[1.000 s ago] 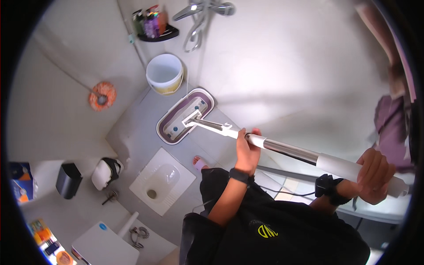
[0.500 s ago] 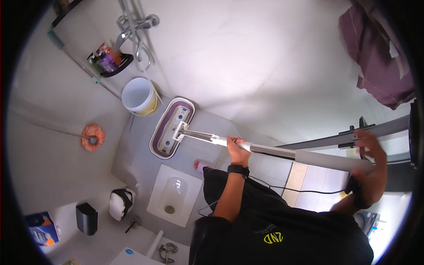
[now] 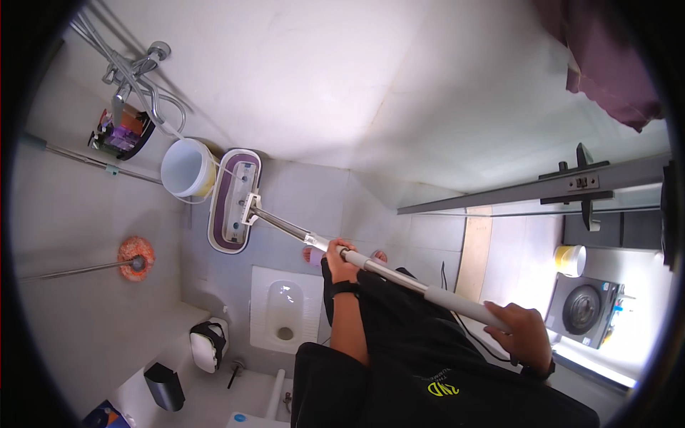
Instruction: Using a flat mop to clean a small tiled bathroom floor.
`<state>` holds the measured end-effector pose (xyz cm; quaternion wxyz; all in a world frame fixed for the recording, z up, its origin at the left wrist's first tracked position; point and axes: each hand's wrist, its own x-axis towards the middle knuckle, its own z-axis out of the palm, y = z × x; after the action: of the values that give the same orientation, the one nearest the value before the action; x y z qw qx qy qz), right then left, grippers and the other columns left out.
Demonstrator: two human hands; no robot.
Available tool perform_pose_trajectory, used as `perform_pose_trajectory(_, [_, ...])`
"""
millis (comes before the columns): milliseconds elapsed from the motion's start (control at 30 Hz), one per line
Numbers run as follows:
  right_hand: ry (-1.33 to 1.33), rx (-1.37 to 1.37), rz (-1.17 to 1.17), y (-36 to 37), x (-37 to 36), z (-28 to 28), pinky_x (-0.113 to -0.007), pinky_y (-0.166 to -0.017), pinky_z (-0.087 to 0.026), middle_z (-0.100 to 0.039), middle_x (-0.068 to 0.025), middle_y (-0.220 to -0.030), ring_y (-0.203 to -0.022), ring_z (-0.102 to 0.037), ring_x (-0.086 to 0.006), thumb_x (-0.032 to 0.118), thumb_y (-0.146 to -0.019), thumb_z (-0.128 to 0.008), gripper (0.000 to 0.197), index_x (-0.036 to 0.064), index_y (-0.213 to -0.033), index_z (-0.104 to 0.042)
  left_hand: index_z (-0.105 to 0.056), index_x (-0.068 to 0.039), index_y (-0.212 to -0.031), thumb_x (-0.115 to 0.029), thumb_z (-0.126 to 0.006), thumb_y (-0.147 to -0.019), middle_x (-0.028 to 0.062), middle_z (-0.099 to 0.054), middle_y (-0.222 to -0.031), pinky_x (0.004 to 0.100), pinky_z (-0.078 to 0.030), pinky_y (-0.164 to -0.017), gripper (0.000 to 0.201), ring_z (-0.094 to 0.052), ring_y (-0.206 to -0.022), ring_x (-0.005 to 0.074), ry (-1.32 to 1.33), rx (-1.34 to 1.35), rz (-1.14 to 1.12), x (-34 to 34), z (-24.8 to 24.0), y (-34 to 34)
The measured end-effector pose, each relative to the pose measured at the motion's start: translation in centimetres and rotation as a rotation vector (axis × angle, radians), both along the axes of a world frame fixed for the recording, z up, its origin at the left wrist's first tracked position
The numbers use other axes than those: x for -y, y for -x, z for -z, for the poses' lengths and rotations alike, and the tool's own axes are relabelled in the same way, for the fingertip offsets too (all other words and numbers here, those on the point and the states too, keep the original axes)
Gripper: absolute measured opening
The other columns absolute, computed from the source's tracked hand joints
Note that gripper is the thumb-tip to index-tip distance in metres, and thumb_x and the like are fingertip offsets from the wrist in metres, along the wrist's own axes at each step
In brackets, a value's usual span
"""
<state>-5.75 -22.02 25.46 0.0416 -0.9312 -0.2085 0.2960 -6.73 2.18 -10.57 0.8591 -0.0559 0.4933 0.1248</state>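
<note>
White plastic and bright metal make up one mop (image 3: 396, 276), slanting across the head view from one oval, purple-lined basin (image 3: 212, 232) on the grey floor up toward the person's right side. Two hands hold it: one left hand (image 3: 342, 261) is closed around the white section partway along the shaft, fingers wrapped over it, and one right hand (image 3: 526, 334) is curled over the pale grip at the upper end, though how tightly it squeezes cannot be told. At the mop's lower end, one white frame (image 3: 250, 208) overlaps the basin's right rim in view; one pale panel with several round blue spots shows inside the basin. Two dark bands circle the wrists, one on each

One white bucket (image 3: 178, 167) stands just left of the basin. Two feet show beyond the dark clothing, near the left hand, and one white squat toilet (image 3: 262, 299) is set in the floor below the basin. Farther left is one fluffy orange round head (image 3: 134, 247) on one metal pole. One corner shelf carries several bottles (image 3: 120, 133), close to one chrome shower tap (image 3: 135, 73). On the right, one open door (image 3: 514, 194) has two dark lever handles; past it are one dark washing machine (image 3: 581, 308) and one second bucket (image 3: 569, 261), yellow and white
</note>
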Motion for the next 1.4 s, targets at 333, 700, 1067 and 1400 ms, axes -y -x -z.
perform_pose_trajectory(333, [-0.092,0.037,-0.209,-1.1,5.0,-2.3,-0.03,-0.049,-0.043,-0.059,-0.0079,-0.071,-0.056,-0.057,-0.0218,0.021,-0.069,-0.067,0.04,0.0102,-0.106,-0.057,-0.037,-0.011,-0.06,-0.007,-0.051,-0.071,-0.0032,-0.04,-0.052,0.0196,-0.042,-0.044,0.018,-0.042,-0.044,0.0079,0.074,-0.026,-0.061,0.6,-0.3,0.3])
perform_pose_trajectory(700, [-0.678,-0.387,-0.216,-2.0,6.1,-2.1,-0.044,-0.102,-0.02,-0.051,-0.0167,-0.117,-0.113,-0.045,-0.0316,0.009,-0.068,-0.066,0.012,0.0076,-0.079,-0.065,-0.035,-0.011,-0.057,-0.002,-0.05,-0.069,-0.0039,-0.039,-0.05,0.0204,-0.042,-0.043,0.022,-0.042,-0.042,0.0072,0.102,0.12,-0.027,0.1,1.0,2.0])
perform_pose_trajectory(1067, [-1.148,-0.597,-0.133,-0.5,6.1,2.7,-0.042,-0.092,-0.035,-0.055,-0.0063,-0.061,-0.074,-0.058,-0.0227,0.004,-0.07,-0.058,0.018,0.0055,-0.053,-0.053,-0.035,-0.012,-0.056,-0.005,-0.051,-0.07,-0.0045,-0.038,-0.048,0.0196,-0.041,-0.042,0.023,-0.04,-0.041,0.0066,0.108,0.059,-0.024,-0.4,0.5,2.4])
perform_pose_trajectory(1400, [-1.362,-0.647,-0.37,-4.4,10.4,-2.9,-0.033,-0.08,-0.045,-0.059,-0.0081,-0.063,-0.067,-0.06,-0.021,0.008,-0.068,-0.062,0.017,0.0058,-0.052,-0.055,-0.038,-0.011,-0.056,-0.004,-0.05,-0.071,-0.0039,-0.038,-0.049,0.0192,-0.04,-0.042,0.02,-0.041,-0.042,0.007,0.236,0.102,-0.052,2.8,-4.6,0.2])
